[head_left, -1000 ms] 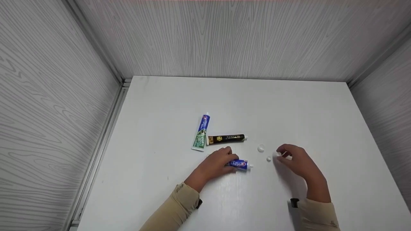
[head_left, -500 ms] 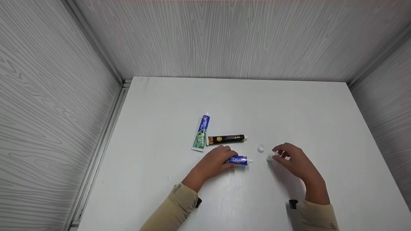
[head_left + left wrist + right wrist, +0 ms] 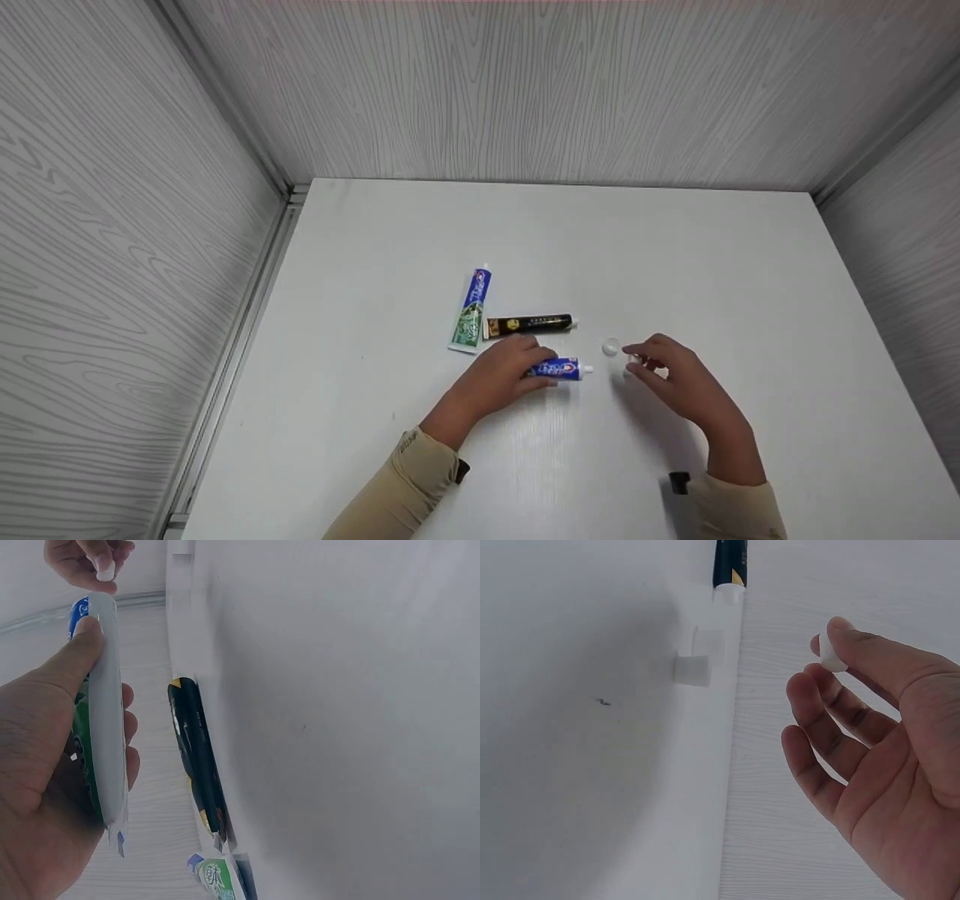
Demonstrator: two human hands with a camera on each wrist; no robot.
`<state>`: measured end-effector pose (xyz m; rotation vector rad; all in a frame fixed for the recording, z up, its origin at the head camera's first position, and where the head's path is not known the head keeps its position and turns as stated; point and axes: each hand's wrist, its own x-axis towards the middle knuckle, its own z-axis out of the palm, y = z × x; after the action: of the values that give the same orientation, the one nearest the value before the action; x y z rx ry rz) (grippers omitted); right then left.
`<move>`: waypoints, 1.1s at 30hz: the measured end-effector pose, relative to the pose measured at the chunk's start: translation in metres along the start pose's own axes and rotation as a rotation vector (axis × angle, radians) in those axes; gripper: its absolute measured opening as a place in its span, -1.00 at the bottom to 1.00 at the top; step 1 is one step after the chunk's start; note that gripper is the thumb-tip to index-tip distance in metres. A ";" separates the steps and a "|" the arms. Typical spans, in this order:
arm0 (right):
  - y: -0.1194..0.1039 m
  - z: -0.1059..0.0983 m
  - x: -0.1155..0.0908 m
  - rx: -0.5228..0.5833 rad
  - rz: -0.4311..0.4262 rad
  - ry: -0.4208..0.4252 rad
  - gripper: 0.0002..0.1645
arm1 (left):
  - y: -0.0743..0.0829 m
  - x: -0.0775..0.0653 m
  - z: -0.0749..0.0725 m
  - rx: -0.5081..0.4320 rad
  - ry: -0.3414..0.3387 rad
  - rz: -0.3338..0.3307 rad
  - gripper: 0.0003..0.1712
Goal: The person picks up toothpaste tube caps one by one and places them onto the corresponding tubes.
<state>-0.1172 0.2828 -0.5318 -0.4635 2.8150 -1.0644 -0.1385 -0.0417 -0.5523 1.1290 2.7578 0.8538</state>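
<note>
White tabletop [image 3: 750, 300], matte; 12 o'clock taken as its far edge in the head view.

Left hand [image 3: 501, 379]: near the middle, thumb along 1 face and fingers curled round the other, gripping a blue toothpaste tube [image 3: 559, 368]. Left-wrist view adds green print toward the tail and a plain white side. Bare white nozzle [image 3: 588, 370] points to 3 o'clock, toward the other hand.

Right hand [image 3: 679, 375]: at 3 o'clock from that tube. Thumb and forefinger pinch 1 small white cap [image 3: 830, 652]; the remaining fingers are loosely bent and apart. Cap and nozzle are near each other, a gap between.

On the tabletop, by the right hand: 1 loose cap [image 3: 692, 670], tapered, white, and just beside it a wider pale cap [image 3: 610, 346], at about 2 o'clock from the gripped tube.

Black tube [image 3: 529, 325]: flat at 11 o'clock from the gripped tube, nozzle toward 3 o'clock. Its tail is just beside the blue-and-green tube [image 3: 470, 311]; cannot tell if the 2 touch. That tube lies at 10 o'clock, nozzle end toward 1, tail toward 7.

Tan sleeves [image 3: 431, 461] on both arms. Grey wood-grain panel [image 3: 480, 90] stands at 12 o'clock.
</note>
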 end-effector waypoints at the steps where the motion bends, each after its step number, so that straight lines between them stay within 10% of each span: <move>1: -0.002 0.000 0.000 0.004 -0.003 0.002 -0.65 | 0.001 0.000 -0.001 0.002 0.001 0.000 -0.56; 33: -0.034 0.015 0.000 0.085 -0.107 0.047 -0.67 | 0.006 -0.006 -0.010 0.001 0.038 0.015 -0.55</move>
<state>-0.1056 0.2495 -0.5204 -0.5937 2.7995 -1.2256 -0.1323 -0.0471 -0.5414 1.1472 2.7836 0.8845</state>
